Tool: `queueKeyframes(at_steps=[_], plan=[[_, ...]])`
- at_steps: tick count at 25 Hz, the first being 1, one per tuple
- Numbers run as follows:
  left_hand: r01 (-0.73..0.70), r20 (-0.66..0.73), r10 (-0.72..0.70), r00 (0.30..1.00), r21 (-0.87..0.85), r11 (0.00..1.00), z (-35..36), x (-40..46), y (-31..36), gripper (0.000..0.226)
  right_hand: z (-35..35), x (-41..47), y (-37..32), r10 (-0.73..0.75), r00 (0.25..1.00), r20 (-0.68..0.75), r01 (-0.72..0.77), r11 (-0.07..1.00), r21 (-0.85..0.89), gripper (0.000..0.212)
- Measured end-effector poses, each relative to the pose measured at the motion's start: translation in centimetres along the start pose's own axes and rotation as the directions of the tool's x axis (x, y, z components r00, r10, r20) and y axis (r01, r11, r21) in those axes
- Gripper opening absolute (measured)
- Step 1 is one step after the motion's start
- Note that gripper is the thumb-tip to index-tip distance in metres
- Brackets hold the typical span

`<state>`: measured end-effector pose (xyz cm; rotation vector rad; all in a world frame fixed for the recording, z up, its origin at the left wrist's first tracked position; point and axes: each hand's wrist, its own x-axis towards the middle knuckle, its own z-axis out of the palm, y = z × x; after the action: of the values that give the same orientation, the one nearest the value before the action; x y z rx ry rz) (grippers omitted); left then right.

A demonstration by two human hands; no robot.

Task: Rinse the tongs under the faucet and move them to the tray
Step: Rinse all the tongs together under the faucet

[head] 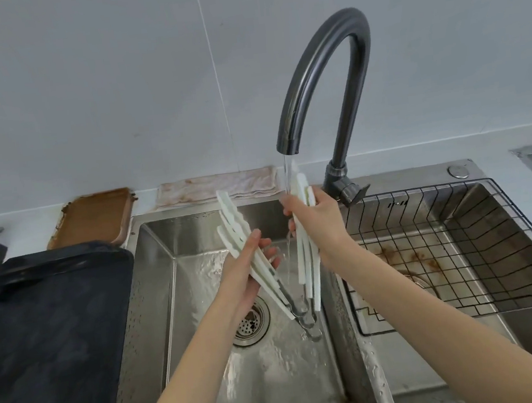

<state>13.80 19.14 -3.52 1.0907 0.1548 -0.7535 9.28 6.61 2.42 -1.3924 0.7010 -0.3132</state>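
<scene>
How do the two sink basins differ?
The left basin is wet, with faucet water running into it and both hands rinsing white tongs over its open drain. The right basin holds a black wire rack, shows brown stains and gets no water. Both are stainless steel.

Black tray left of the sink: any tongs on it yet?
No: the black tray holds no tongs; the white tongs are over the steel sink in both hands.

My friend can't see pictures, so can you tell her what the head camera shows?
Two hands, the left hand and right hand, spread several white tongs open in a V under water running from a dark curved faucet into a steel sink. A dark tray waits to the left.
</scene>
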Motion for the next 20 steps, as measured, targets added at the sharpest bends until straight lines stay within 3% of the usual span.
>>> queueKeyframes(at_steps=[5,12,16,20], plan=[[0.017,0.078,-0.005,0.997,-0.159,0.987,-1.1,-0.4,0.8,0.036,2.1,0.5,-1.4,-0.036,0.993,0.108,0.041,0.998,-0.044,0.011],[0.000,0.036,0.005,0.999,-0.138,0.990,-0.4,0.1,0.9,0.018,1.0,1.2,-1.8,-0.032,0.993,0.112,0.039,0.998,-0.059,0.013],[-0.001,0.006,0.002,1.000,-0.147,0.989,0.5,0.2,0.2,0.014,-0.5,1.6,-1.4,0.004,0.999,0.040,0.003,0.982,-0.188,0.031],[0.025,0.006,-0.024,1.000,-0.169,0.985,0.5,0.1,-0.3,0.021,-2.8,1.6,-1.2,0.013,0.995,0.095,0.013,0.964,-0.266,0.048]])
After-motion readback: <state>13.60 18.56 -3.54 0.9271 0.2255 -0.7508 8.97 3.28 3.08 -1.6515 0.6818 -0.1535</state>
